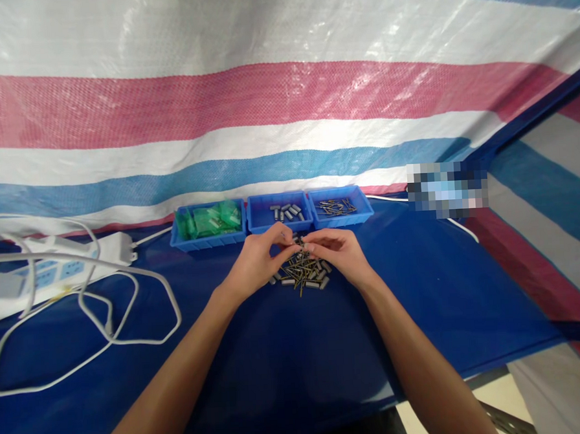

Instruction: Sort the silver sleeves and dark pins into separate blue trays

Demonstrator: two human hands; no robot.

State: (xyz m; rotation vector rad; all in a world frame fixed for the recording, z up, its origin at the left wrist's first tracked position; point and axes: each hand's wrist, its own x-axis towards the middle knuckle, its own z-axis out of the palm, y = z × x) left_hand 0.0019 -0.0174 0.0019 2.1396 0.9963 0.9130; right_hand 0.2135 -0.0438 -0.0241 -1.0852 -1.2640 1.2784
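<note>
Over a heap of loose screws (300,271) and small grey metal cylinders (313,284), my two hands meet nearly fingertip to fingertip. My left hand (263,257) is closed in a pinch, thumb against forefinger. Opposite it, my right hand (339,252) pinches as well. Whatever sits between the fingertips is too small to name. Just behind the hands, the middle blue bin (256,220) holds several grey cylinders (290,212). In the right blue bin (365,210) lie several long screws (337,207).
The left blue bin (208,242) contains green plastic bags (212,219). A white power strip (111,249) and looped white cable (173,307) occupy the table's left side. A striped sheet (264,102) hangs behind the blue tabletop (297,352). A blurred-out object (444,189) is at the back right.
</note>
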